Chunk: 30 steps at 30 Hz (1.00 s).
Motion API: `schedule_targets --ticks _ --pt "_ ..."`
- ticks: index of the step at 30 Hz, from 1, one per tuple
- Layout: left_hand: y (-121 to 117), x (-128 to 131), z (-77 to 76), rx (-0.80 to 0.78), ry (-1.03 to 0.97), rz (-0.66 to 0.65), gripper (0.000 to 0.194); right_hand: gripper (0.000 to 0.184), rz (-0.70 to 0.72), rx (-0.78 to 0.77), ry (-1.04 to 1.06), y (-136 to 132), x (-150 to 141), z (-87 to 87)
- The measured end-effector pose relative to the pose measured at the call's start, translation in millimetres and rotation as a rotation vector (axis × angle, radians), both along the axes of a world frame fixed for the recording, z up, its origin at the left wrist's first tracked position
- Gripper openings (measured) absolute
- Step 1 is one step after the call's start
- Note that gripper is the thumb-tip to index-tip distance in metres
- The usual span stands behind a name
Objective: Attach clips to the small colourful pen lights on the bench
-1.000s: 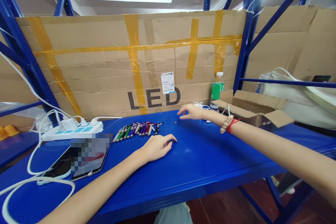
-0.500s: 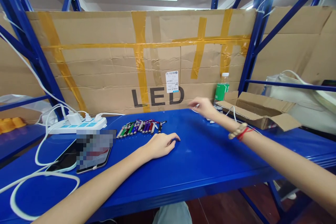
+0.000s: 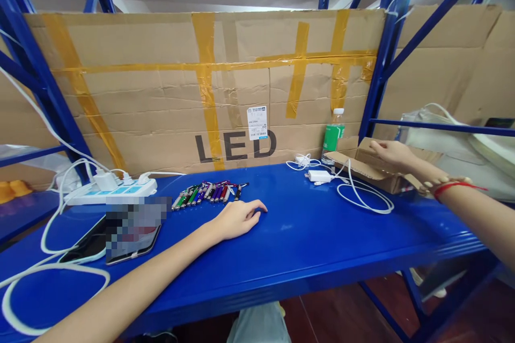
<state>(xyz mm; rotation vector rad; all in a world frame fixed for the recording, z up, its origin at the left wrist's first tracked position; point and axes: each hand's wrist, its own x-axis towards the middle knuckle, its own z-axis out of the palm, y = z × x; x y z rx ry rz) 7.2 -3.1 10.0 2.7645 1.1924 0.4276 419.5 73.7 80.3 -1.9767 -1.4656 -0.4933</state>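
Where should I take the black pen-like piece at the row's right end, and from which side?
The black piece is likely best gripped across its slim barrel, coming from the right: it lies on the table, its neighbours crowding only its left.

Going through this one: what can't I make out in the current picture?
All in the head view:
1. Inside of the cardboard box: mostly hidden by its front side and the right hand.
2. Whether that hand holds anything: curled fingers hide it.
3. Pen-like items: too small to identify.
4. White label: fine print too small.
5. Phone beside the items: screen largely pixelated.
6. Right forearm: cut off by the right edge.
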Motion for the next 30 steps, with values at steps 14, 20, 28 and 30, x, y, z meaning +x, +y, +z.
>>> schedule_targets --ticks 14,20,28,30 --pt "7.6 -9.0 -1.0 0.211 -0.462 0.260 0.018 0.024 1.267 -0.083 -0.545 -5.1 -261.3 -52.3" --pt "27.4 -25.1 -4.2 0.244 -0.640 0.381 0.016 0.018 1.312 -0.136 -0.527 8.4 -275.9 -66.7" --pt "22.4 -19.6 -6.1 0.223 -0.405 0.206 0.026 0.020 1.346 -0.202 -0.208 -4.3 -250.0 -71.7" --pt "21.1 -19.6 -6.1 0.200 -0.376 0.180 0.030 0.020 1.378 -0.221 -0.061 -8.3 -247.1 -74.2"
